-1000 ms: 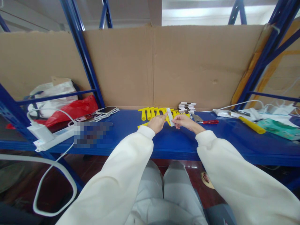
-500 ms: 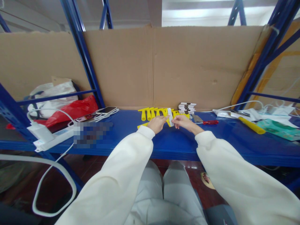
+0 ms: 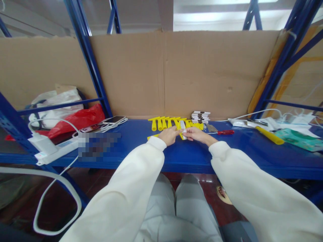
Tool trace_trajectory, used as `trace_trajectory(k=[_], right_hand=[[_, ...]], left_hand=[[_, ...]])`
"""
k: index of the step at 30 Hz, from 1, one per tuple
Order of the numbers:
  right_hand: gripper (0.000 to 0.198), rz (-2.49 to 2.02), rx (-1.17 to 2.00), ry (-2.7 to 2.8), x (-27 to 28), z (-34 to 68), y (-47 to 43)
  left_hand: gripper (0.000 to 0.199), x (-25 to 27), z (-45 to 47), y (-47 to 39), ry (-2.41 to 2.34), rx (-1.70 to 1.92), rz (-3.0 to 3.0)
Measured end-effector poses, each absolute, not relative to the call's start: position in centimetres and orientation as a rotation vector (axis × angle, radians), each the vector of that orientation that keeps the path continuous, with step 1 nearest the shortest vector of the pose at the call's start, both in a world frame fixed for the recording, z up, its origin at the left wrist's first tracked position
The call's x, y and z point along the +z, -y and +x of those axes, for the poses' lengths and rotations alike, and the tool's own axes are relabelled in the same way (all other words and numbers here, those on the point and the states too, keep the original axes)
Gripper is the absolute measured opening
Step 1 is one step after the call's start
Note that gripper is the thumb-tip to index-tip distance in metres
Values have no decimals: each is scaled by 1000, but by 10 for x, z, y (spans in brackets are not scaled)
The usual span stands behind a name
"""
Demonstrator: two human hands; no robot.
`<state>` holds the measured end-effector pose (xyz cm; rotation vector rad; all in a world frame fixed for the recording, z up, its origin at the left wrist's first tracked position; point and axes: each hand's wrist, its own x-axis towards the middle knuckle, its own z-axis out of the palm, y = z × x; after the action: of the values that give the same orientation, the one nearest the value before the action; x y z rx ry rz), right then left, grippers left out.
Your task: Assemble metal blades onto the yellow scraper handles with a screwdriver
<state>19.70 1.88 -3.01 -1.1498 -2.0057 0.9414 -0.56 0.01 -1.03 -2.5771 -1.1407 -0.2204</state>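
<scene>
Both hands meet over the bench around a yellow T-shaped plastic scraper handle (image 3: 180, 135) with a flat white strip (image 3: 182, 125) along its wide end. My left hand (image 3: 168, 135) has its fingers closed on the yellow handle from the left. From the right, my right hand (image 3: 198, 135) pinches the lower part of the white strip between thumb and fingers. The fingertips partly cover both pieces. Behind them lies a row of several similar yellow handles (image 3: 159, 124). Another yellow piece (image 3: 152, 136) pokes out left of my left hand.
A stack of white packets with dark bands (image 3: 200, 117) stands at the back. To its right lie a screwdriver with a red handle (image 3: 225, 132), a yellow tube (image 3: 270, 135) and a green packet (image 3: 297, 138). A power strip (image 3: 58, 149) and phone (image 3: 115, 120) are left.
My right hand has shifted slightly left and down along the white strip, closer to my left hand. The left hand stays about where it was.
</scene>
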Motion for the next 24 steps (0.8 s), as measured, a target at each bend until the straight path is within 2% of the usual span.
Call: trace_trajectory(k=[3, 7, 11, 19, 24], right_hand=[[52, -1173, 1018, 1975, -28, 200, -18], [40, -1161, 1163, 1770, -21, 205, -15], [33, -1141, 1064, 1621, -18, 204, -14], [36, -1171, 859, 1574, -19, 198, -18], [38, -1170, 854, 1618, -21, 199, -19]], left_hand=[[56, -8, -5, 3, 1162, -202, -2566], [57, -6, -4, 6, 1166, -181, -2577], [59, -5, -3, 9, 1087, -176, -2610], [57, -10, 1, 6, 965, -226, -2643], [56, -11, 0, 5, 953, -241, -2643]])
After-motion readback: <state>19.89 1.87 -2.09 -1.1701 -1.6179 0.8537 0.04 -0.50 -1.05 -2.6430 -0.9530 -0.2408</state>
